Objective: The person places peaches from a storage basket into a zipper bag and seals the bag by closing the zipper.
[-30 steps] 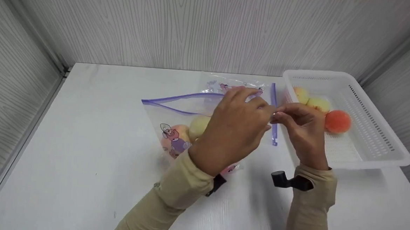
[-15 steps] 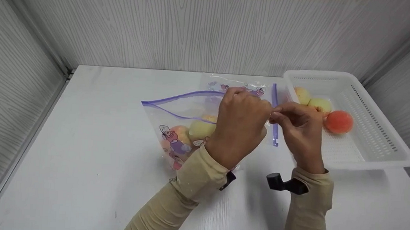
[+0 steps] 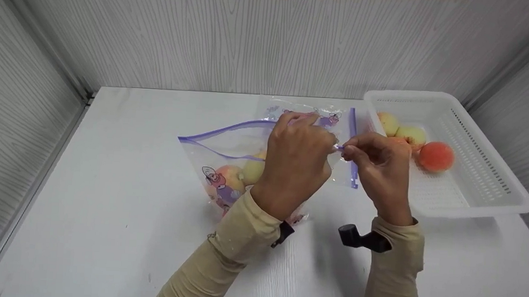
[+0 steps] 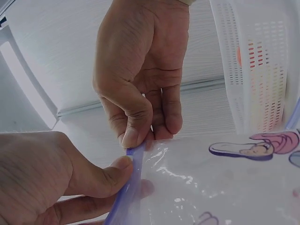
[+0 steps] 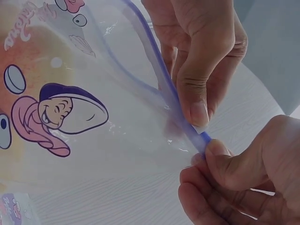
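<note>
A clear zip bag [image 3: 198,161] with a purple zip strip [image 3: 220,130] and cartoon prints stands on the table, its mouth gaping at the left. Peaches [image 3: 229,176] fill its lower part. My left hand [image 3: 295,159] pinches the strip between thumb and fingers near its right end, as the right wrist view shows the strip [image 5: 164,79]. Right beside it, my right hand [image 3: 378,172] pinches the corner of the same strip. In the left wrist view both thumbs press on the strip [image 4: 124,192], close together. The left forearm hides part of the bag.
A white perforated basket [image 3: 474,207] at the right holds several peaches [image 3: 436,156]. Behind the hands lies a second printed zip bag [image 3: 309,108], its purple strip [image 3: 353,121] beside the basket. Wood-grain panels [image 3: 234,38] wall the table in.
Both hands have shifted slightly left, and a short bit of purple strip now shows between them. The left fingers, spread at first, have curled in. The bag's left corner has moved slightly left.
</note>
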### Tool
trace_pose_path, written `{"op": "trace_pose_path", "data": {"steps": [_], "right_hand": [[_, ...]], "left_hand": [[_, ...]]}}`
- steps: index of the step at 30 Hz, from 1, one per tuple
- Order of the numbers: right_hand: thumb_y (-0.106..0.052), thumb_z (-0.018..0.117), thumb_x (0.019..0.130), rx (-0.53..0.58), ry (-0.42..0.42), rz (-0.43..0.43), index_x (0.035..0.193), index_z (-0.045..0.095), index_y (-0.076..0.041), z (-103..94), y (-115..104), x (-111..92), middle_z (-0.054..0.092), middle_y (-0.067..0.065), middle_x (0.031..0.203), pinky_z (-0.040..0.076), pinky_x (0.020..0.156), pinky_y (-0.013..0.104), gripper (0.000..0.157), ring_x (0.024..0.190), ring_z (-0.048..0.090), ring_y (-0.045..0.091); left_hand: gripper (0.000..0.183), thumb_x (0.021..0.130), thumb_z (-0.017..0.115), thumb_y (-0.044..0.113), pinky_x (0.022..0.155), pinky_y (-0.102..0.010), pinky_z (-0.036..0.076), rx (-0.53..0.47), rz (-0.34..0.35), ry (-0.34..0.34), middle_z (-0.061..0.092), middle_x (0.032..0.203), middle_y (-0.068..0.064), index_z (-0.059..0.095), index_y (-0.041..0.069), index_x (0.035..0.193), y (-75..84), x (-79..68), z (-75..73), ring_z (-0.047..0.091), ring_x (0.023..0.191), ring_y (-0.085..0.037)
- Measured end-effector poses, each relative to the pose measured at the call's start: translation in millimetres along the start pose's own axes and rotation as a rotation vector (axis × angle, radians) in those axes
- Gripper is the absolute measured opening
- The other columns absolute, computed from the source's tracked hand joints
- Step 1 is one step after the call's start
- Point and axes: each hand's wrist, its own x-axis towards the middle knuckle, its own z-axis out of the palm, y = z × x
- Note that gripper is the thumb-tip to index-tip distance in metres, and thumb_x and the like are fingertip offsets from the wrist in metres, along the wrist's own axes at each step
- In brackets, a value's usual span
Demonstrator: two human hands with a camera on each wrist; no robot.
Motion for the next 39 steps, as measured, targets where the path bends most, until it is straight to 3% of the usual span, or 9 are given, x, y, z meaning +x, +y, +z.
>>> {"op": "trace_pose_path", "data": {"steps": [4, 12, 28, 39], "right_hand": [[0.014, 0.066, 0.079, -0.015, 0.009, 0.000, 0.077, 0.068, 0.005, -0.2, 3.0, -0.1, 0.065, 0.016, 0.071, 0.055, 0.063, 0.022, 0.008, 0.062, 0.062, 0.018], [0.014, 0.065, 0.080, 0.021, 0.001, 0.020, 0.078, 0.067, 0.007, -1.1, 4.3, 0.0, 0.064, 0.017, 0.072, 0.055, 0.063, 0.023, 0.008, 0.063, 0.061, 0.019], [0.011, 0.064, 0.082, 0.036, 0.001, 0.096, 0.079, 0.066, 0.006, -2.3, 1.8, 1.0, 0.062, 0.015, 0.071, 0.053, 0.061, 0.023, 0.006, 0.063, 0.060, 0.020], [0.010, 0.063, 0.083, 0.019, 0.019, 0.114, 0.081, 0.066, 0.006, -4.2, 4.3, 0.9, 0.063, 0.015, 0.074, 0.054, 0.063, 0.024, 0.005, 0.065, 0.060, 0.022]], "left_hand": [[0.013, 0.077, 0.070, 0.010, 0.101, -0.042, 0.041, -0.025, -0.029, -0.020, 0.070, 0.072, 0.001, 0.078, 0.016, 0.086, -5.3, -2.5, -2.0, 0.060, 0.112, -0.017], [0.009, 0.082, 0.071, 0.016, 0.103, -0.042, 0.040, -0.039, -0.045, -0.048, 0.069, 0.072, 0.000, 0.078, 0.016, 0.088, -15.3, -6.5, -5.0, 0.060, 0.113, -0.019], [0.012, 0.085, 0.067, 0.012, 0.101, -0.042, 0.041, -0.113, -0.084, 0.003, 0.072, 0.080, -0.001, 0.078, 0.015, 0.090, -37.6, -19.6, -14.2, 0.058, 0.115, -0.022], [0.011, 0.084, 0.069, 0.013, 0.099, -0.044, 0.043, -0.080, -0.113, 0.029, 0.073, 0.085, -0.004, 0.077, 0.013, 0.091, -63.5, -33.8, -24.2, 0.059, 0.114, -0.024]]}}
